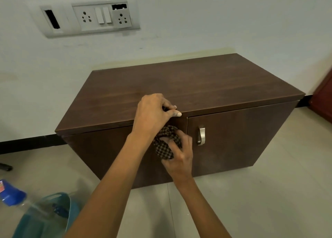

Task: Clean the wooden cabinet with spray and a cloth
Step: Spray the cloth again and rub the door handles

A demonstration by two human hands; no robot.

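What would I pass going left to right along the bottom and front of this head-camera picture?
Blue-capped bottle → teal basket → checked cloth held against the cabinet front → silver door handle → reddish-brown furniture edge.

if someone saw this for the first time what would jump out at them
The dark wooden cabinet against the white wall fills the middle of the view, its top bare. At its front edge two hands meet: the left hand grips the top edge of the left door while the right hand presses a bunched checked cloth against the door front, beside a metal handle. Above left, a wall socket panel with a missing cover stands out.
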